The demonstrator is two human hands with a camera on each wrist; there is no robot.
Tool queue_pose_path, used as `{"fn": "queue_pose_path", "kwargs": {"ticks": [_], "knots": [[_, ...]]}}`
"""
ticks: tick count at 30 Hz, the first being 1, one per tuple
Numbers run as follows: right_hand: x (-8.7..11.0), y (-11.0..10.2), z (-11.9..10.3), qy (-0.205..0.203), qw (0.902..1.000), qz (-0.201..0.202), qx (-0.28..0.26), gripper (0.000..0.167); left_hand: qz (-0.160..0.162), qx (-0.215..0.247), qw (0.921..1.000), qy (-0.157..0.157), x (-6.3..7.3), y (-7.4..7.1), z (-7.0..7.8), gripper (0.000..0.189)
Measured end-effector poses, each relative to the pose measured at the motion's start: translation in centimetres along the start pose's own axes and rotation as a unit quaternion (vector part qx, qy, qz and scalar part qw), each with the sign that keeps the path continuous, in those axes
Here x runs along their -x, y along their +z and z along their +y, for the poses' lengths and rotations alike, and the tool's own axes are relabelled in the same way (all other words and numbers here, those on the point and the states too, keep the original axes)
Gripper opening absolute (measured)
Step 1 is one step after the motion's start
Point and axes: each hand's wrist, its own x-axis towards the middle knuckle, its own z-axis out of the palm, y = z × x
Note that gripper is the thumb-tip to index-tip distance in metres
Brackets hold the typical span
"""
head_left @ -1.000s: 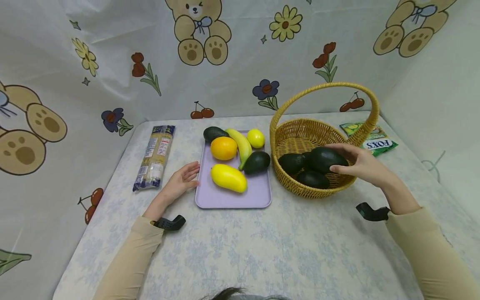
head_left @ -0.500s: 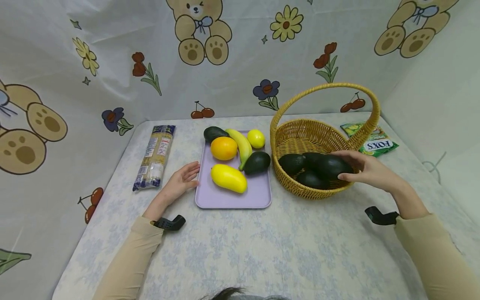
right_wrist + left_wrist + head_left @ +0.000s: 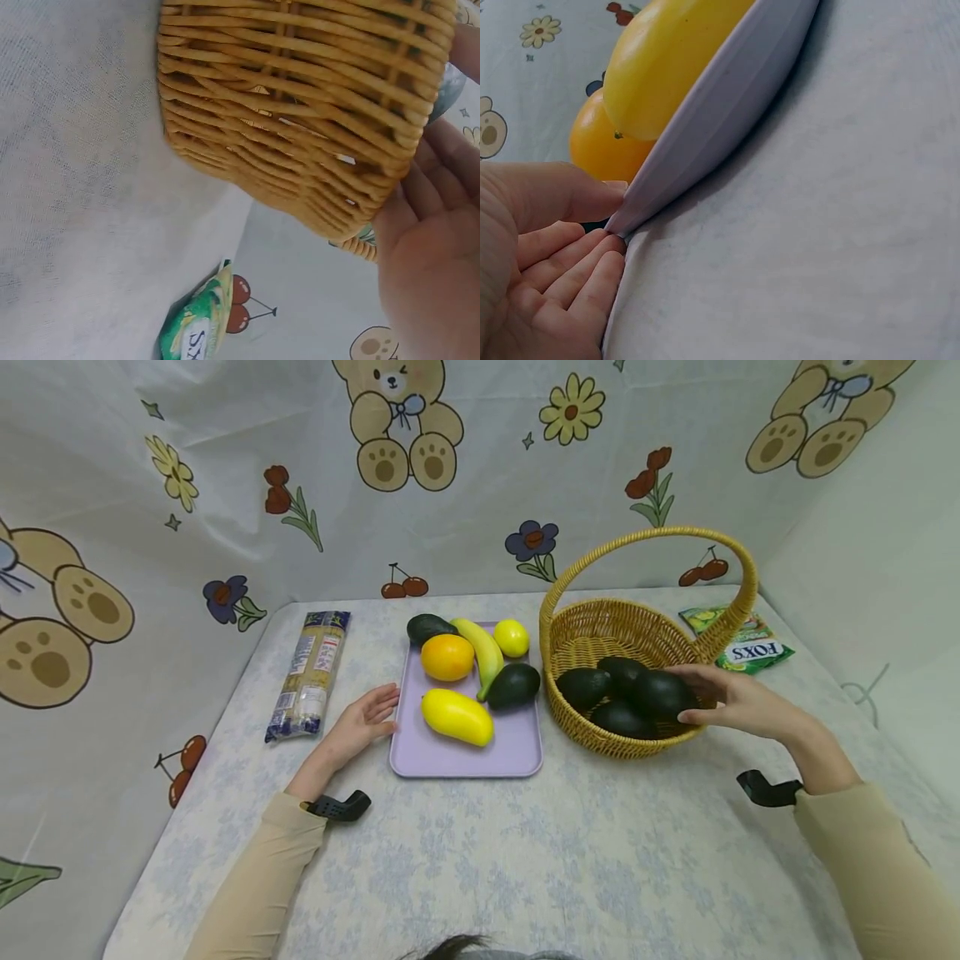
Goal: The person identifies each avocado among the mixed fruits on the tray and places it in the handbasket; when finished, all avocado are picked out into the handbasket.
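Note:
In the head view my right hand (image 3: 742,703) reaches over the right rim of a wicker basket (image 3: 611,745), thumb and fingers around a dark green avocado (image 3: 664,696). Several avocados lie together in the basket, including one at the left (image 3: 582,688). The right wrist view shows the basket's woven side, with the fingers (image 3: 431,172) bent over its rim and the avocado mostly hidden. My left hand (image 3: 362,724) rests beside a lilac tray (image 3: 467,762), its thumb and relaxed fingers at the left rim. Nearest to it on the tray lies a yellow mango (image 3: 457,717).
The tray also bears an orange fruit (image 3: 447,657), a banana (image 3: 483,648), a lemon (image 3: 512,637) and two avocados (image 3: 514,686). A pack of noodles (image 3: 309,677) lies at the left. Behind the basket, whose tall handle (image 3: 652,533) arches up, is a green FOX'S bag (image 3: 753,649).
My right hand has moved right and lower with the avocado, which now sits deeper at the basket's right side. More of the avocado behind it shows. The left hand has stayed still.

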Motion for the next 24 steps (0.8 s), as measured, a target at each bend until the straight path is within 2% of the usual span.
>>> {"fn": "queue_pose_path", "kwargs": {"ticks": [6,15,24], "knots": [[0.02,0.12,0.12,-0.003,0.9996,0.01,0.027,0.061,-0.001,0.0,1.0,-0.003,0.04,0.02,0.08,0.068],[-0.17,0.12,-0.42,0.016,0.9968,0.021,0.076,0.064,-0.002,-0.004,1.0,0.0,-0.01,0.01,-0.05,0.068],[-0.31,0.2,-0.5,-0.001,0.9977,0.033,0.059,0.063,-0.002,-0.007,1.0,-0.001,0.03,-0.02,-0.08,0.068]]}}
